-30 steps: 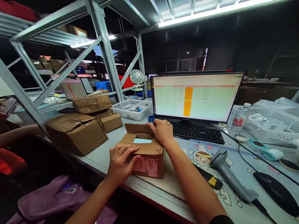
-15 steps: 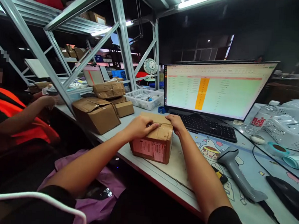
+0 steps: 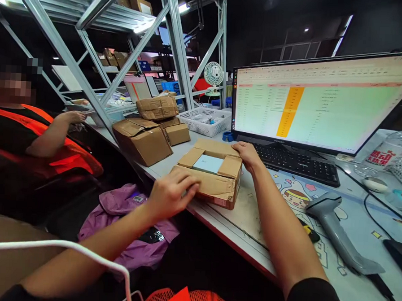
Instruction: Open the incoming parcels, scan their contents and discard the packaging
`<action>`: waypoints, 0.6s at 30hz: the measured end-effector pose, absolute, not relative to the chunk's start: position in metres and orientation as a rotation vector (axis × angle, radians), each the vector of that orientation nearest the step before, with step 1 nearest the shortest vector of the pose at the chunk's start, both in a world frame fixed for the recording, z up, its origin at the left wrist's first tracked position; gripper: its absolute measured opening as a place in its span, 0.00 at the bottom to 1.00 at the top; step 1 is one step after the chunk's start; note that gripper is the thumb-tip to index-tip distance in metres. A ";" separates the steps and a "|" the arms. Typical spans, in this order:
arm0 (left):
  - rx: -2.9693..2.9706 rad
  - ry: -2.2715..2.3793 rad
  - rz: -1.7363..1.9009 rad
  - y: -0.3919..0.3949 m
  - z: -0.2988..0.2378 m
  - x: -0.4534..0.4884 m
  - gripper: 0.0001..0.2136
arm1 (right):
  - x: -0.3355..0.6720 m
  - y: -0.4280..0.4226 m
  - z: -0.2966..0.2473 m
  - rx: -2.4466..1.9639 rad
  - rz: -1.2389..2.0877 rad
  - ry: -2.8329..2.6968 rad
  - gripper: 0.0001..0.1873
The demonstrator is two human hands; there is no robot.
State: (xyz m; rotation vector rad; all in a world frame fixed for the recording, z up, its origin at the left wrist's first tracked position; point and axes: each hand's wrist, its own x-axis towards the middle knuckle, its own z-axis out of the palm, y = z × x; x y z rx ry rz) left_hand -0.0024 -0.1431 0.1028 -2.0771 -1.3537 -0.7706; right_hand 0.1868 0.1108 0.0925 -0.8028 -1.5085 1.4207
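Observation:
A small cardboard box (image 3: 216,183) stands near the table's front edge with its top flaps folded outward. Between the flaps shows a pale blue flat-topped item (image 3: 208,164) inside the box. My left hand (image 3: 174,190) has its fingers curled on the front flap, at its left end. With closed fingers, my right hand (image 3: 248,154) grips the back right corner of the box. A label on the front is mostly hidden beneath the lowered flap.
A monitor (image 3: 311,107) and keyboard (image 3: 298,163) stand behind. To the right lie a grey barcode scanner (image 3: 341,234) and a yellow-black cutter (image 3: 309,230). More cartons (image 3: 144,143) and a white basket (image 3: 205,123) sit left. A co-worker in an orange vest (image 3: 76,155) sits farther left.
The box top has been opened, exposing the pale blue item. My left hand has pulled the front flap toward me and down; my right hand stays at the back corner. The view has shifted.

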 end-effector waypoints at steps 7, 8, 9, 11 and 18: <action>-2.584 -1.875 0.136 -0.070 0.213 0.000 0.31 | 0.190 0.104 0.102 -0.752 1.379 -1.543 0.19; -2.579 -1.908 0.255 -0.062 0.220 0.006 0.34 | 0.191 0.103 0.103 -0.745 1.371 -1.548 0.19; -2.557 -1.926 0.355 -0.056 0.224 0.012 0.35 | 0.191 0.103 0.103 -0.737 1.366 -1.553 0.19; -2.477 -1.919 0.494 -0.049 0.225 0.023 0.38 | 0.192 0.101 0.103 -0.715 1.364 -1.566 0.19; -2.424 -1.810 0.415 -0.064 0.223 0.017 0.34 | 0.199 0.093 0.120 -0.578 1.446 -1.604 0.30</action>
